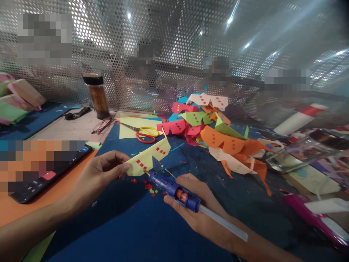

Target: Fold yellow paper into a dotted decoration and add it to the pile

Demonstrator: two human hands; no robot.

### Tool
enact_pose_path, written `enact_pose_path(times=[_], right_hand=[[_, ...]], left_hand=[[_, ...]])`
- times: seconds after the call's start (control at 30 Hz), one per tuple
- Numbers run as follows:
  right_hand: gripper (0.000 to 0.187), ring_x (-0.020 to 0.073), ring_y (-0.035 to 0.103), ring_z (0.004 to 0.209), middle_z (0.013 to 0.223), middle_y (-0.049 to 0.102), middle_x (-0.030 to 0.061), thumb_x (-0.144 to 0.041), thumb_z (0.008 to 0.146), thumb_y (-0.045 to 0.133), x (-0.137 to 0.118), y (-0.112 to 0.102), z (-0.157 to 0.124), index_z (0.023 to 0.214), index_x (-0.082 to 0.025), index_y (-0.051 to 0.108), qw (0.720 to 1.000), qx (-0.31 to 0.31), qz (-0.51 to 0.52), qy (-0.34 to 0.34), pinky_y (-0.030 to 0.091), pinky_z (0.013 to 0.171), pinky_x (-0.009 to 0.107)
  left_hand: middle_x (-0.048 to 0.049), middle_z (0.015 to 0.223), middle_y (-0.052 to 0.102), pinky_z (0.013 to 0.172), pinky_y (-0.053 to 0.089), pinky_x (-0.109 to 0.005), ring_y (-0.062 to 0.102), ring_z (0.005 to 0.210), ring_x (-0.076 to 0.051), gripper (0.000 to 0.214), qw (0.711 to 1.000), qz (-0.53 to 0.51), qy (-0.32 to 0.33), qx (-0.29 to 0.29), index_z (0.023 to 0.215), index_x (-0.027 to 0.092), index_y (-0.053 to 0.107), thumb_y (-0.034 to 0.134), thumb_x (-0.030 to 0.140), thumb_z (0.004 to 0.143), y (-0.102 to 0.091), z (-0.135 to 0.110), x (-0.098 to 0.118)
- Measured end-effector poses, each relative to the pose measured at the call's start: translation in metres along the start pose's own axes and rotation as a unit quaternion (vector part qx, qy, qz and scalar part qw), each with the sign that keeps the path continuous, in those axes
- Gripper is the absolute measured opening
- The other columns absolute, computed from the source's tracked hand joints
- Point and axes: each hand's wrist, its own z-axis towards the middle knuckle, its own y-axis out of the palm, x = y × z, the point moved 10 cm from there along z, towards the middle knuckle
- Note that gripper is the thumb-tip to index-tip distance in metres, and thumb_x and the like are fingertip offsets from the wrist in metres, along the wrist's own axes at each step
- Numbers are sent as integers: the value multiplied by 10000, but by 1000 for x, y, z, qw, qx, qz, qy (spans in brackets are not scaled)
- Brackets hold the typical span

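My left hand [102, 174] pinches the left end of a yellow paper cut-out [148, 157] dotted with small red squares, holding it just above the blue table cover [131, 225]. My right hand [195, 207] is wrapped around a blue glue gun [174, 190] with a clear glue stick [223, 225] sticking out of its back. The gun's nozzle points up-left and touches the lower edge of the yellow cut-out.
A heap of coloured paper cut-outs [215, 134] lies behind. Scissors [144, 134] with yellow and red handles rest on yellow paper. Glasses [102, 126], a dark jar [95, 95], a phone [51, 175] on orange paper sit left; a perforated metal screen [174, 54] stands at the back.
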Motion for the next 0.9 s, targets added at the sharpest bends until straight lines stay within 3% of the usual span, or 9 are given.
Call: enact_pose_path(times=[0.27,0.6,0.73,0.9], right_hand=[[278,119,508,580,639,540,-38,-333,894,629,-2,0,3,684,-214,490,999,8,-16,-38,431,633,274],[262,115,526,570,676,559,-37,-349,913,592,-5,-5,4,713,-229,473,999,-6,-30,-20,484,695,293],[242,138,570,596,660,586,-25,-357,920,580,-3,-17,2,721,-236,514,996,31,-71,-37,495,672,296],[53,174,642,743,788,689,16,-290,889,596,14,-38,-15,895,-242,617,989,60,-129,-36,494,657,272]], left_hand=[[27,620,627,548,430,-218,561,572,-120,238,1000,-7,8,-3,820,207,676,716,435,763,0,2,-2],[21,639,629,562,439,-223,562,587,-123,242,1000,-5,14,1,819,213,691,709,451,779,-3,5,-7],[24,653,626,581,447,-224,561,604,-124,247,1000,-6,21,12,831,218,694,713,460,786,-8,8,-8],[28,685,619,618,444,-228,560,642,-125,226,999,-14,23,16,831,223,691,719,445,798,-12,9,-10]])
